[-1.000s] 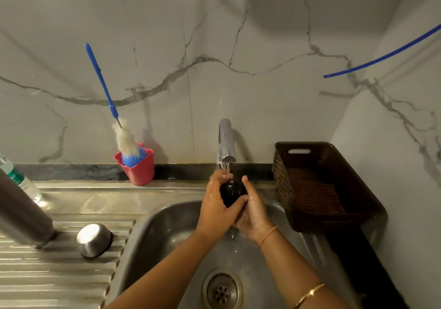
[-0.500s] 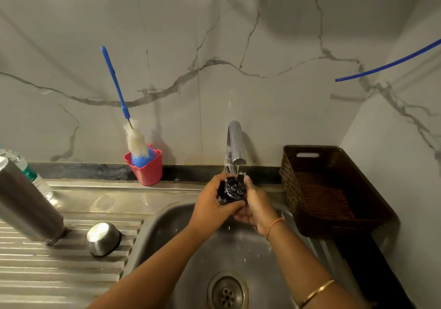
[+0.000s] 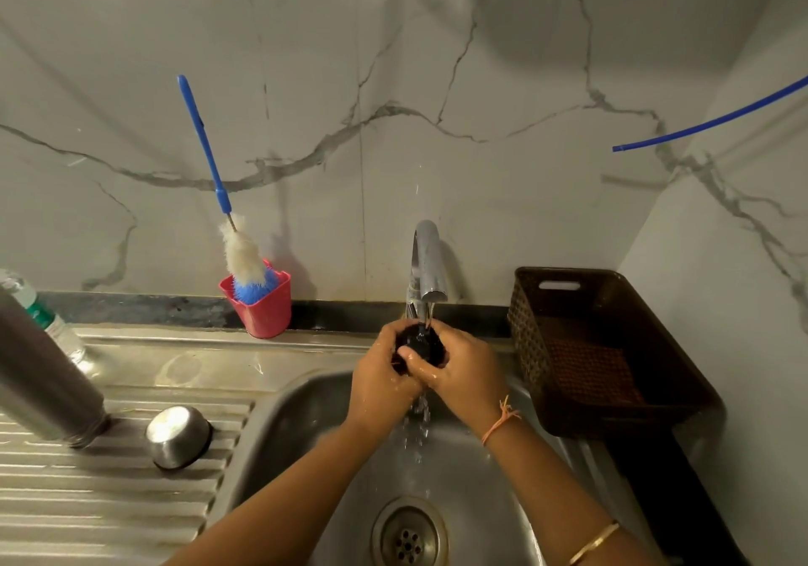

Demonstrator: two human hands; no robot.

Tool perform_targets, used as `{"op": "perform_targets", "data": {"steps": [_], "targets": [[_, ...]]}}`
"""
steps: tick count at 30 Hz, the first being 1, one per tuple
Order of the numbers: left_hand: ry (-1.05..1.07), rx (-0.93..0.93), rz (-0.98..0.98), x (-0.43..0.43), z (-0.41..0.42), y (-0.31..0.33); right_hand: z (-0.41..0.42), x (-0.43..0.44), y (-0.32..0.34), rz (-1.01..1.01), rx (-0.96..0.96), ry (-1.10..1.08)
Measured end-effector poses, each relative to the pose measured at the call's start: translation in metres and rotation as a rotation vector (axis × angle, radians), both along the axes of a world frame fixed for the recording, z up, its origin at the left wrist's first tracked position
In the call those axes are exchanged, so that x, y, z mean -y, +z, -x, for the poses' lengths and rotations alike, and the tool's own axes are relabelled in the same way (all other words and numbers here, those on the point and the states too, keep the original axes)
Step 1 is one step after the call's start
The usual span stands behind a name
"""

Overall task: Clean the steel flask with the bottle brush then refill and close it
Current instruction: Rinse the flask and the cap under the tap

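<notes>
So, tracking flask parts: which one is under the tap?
The small black round stopper, in the stream; the tall steel flask body and domed steel cap stand on the ribbed drainboard.

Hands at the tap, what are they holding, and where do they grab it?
Left hand and right hand both grip a small black round piece by its sides, under the tap.

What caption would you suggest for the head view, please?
Left hand and right hand rinse a small black round lid under the running steel tap.
</notes>
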State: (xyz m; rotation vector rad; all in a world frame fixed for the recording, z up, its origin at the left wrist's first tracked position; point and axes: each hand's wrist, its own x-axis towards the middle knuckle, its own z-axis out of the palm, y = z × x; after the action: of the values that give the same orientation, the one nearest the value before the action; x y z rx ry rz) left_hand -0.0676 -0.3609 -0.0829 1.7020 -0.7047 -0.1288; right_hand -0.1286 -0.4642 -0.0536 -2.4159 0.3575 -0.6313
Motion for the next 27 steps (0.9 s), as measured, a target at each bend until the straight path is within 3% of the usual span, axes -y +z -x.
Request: {"op": "perform_targets", "data": {"steps": [3, 8, 12, 14, 16, 19, 21, 23, 27], "targets": [[0.017, 0.048, -0.091, 0.005, 0.0, 0.002, -0.002, 0.007, 0.006, 0.125, -0.143, -0.002], [0.006, -0.072, -0.139, 0.013, -0.002, 0.001, -0.012, 0.016, 0.006, 0.293, -0.292, 0.001], [-0.04, -0.184, -0.127, 0.011, 0.0, -0.002, -0.015, 0.017, 0.001, 0.268, -0.313, -0.032], [-0.076, -0.227, -0.117, 0.011, 0.0, 0.001, -0.015, 0.015, -0.003, 0.133, -0.254, -0.054], [-0.173, -0.345, -0.009, 0.01, 0.002, 0.007, -0.015, 0.013, -0.009, -0.226, -0.129, -0.089], [-0.248, -0.678, 0.246, 0.013, 0.003, 0.012, -0.014, 0.006, -0.01, -0.823, 0.027, -0.064], [-0.179, -0.773, 0.333, 0.018, 0.003, 0.012, -0.013, 0.002, -0.011, -1.039, 0.05, -0.024], [-0.047, -0.704, 0.312, 0.023, 0.003, 0.008, -0.013, -0.004, -0.011, -1.1, 0.053, -0.016], [0.074, -0.521, 0.242, 0.031, 0.009, 0.004, -0.013, -0.011, -0.012, -0.878, 0.081, -0.09]]}}
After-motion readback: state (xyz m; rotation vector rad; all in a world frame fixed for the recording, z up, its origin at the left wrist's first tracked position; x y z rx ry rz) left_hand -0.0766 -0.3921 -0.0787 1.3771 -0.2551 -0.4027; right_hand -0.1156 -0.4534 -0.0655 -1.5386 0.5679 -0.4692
